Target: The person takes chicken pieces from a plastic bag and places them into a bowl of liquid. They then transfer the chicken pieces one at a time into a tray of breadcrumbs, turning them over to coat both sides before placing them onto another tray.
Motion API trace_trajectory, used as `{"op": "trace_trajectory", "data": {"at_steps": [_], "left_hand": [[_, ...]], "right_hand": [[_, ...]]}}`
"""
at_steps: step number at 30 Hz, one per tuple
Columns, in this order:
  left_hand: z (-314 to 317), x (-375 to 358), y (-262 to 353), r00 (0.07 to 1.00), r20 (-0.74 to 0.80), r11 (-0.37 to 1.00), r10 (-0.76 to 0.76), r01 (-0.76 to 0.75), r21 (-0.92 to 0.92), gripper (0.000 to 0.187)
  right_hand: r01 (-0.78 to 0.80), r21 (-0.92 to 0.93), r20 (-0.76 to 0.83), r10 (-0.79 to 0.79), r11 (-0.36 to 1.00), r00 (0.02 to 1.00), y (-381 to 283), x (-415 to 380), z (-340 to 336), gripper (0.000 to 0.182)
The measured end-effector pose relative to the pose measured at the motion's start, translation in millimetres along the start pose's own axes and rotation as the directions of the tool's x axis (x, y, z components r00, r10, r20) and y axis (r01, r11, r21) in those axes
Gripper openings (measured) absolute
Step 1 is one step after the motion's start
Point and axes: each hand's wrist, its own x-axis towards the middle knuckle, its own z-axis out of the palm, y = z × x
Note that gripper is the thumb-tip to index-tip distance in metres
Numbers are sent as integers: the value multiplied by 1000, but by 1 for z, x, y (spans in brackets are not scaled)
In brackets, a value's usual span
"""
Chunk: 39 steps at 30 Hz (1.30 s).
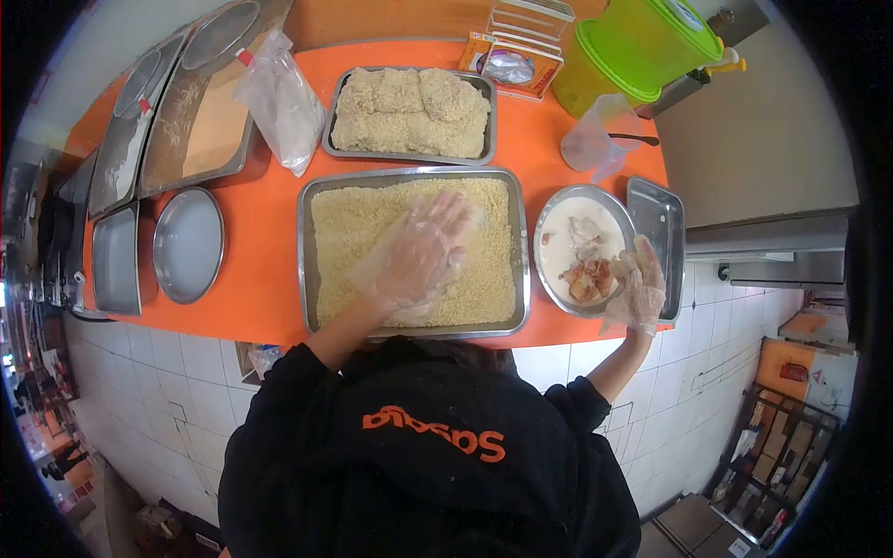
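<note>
Both my hands wear clear plastic gloves. My left hand (423,251) lies flat with fingers spread on the breadcrumbs in a large steel tray (307,251) in front of me; whether anything is under the palm is hidden. My right hand (637,288) hovers at the right rim of a round steel bowl (551,219) that holds white batter and a few pieces of meat (586,277). It grips nothing that I can see. Behind the crumb tray, a smaller tray (488,88) holds several breaded pieces (409,112).
The orange counter (265,270) also carries an empty steel tray (659,223) at the right, a clear measuring jug (600,139), a green lidded container (637,46), a plastic bag (279,98), a round plate (189,244) and floury trays (200,116) at the left. White tiles drop below the counter's edge.
</note>
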Motion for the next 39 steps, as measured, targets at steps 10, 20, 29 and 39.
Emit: {"op": "trace_trajectory", "data": {"at_steps": [10,20,29,39], "left_hand": [[-9,-50,-12,692,14,657,-722,692,-300,55],[56,-50,-5,751,30,455,-660,430,-780,55],[23,-29,-3,872,-35,52,-489,-11,-999,52],[-92,27,-118,970,-117,68,-214,-105,-992,43]], "right_hand": [[30,-42,5,-29,999,1000,5,-6,-4,59],[147,-136,98,-134,980,986,5,-8,10,57],[60,-71,56,-56,996,997,8,-15,4,57],[4,-116,26,0,993,1000,5,-10,3,59]]}}
